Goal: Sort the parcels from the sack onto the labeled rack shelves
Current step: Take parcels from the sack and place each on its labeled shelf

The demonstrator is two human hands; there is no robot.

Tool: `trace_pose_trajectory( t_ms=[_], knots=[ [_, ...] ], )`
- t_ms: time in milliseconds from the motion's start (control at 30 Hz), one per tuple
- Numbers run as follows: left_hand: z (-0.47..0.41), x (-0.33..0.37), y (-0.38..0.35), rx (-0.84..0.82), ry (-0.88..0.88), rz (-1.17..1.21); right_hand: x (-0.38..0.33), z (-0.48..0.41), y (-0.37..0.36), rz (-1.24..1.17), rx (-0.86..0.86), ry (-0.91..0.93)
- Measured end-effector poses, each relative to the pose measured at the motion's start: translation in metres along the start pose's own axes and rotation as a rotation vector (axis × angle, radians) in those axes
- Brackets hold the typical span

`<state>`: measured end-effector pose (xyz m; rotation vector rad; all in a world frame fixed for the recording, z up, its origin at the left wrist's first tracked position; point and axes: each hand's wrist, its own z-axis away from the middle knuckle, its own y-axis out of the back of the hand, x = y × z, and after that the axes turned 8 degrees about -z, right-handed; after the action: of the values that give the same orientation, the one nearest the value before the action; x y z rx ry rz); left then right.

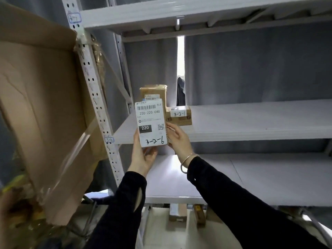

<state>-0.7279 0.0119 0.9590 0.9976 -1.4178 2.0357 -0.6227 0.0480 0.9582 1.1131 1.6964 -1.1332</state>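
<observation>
I hold a small parcel [150, 123] upright in front of the middle rack shelf [251, 121]. Its white label reads 220-220-C40, with 3-2-6 handwritten upside down. My left hand [142, 157] grips it from below and along its left edge. My right hand [177, 139] touches its right edge with the fingertips. Behind it on the shelf stand a tall brown box [154, 91] and a low brown box [179, 116] marked 3-2-1. A tag on the rack post [109, 140] reads 3-2.
A large cardboard sheet [41, 105] wrapped in clear tape leans against the rack's left post. The upper shelf [179, 13] is tagged 3-1. A lower shelf [251, 178] lies beneath, with small boxes [177, 212] on the floor under it. Grey curtain hangs behind.
</observation>
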Motion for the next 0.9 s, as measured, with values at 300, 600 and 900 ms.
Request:
trace_pose_trajectory(
  t_ms=[300, 600, 900],
  knots=[
    [0.028, -0.120, -0.100, -0.151, -0.155, -0.375, -0.033, 0.044, 0.163, 0.117, 0.424, 0.098],
    [-0.041, -0.126, -0.169, -0.258, -0.356, -0.564, -0.029, -0.036, 0.205, 0.136, 0.319, 0.138],
    [-0.132, -0.139, -0.177, -0.134, -0.544, -0.726, 0.005, -0.129, 0.224, 0.255, 0.141, 0.078]
  ],
)
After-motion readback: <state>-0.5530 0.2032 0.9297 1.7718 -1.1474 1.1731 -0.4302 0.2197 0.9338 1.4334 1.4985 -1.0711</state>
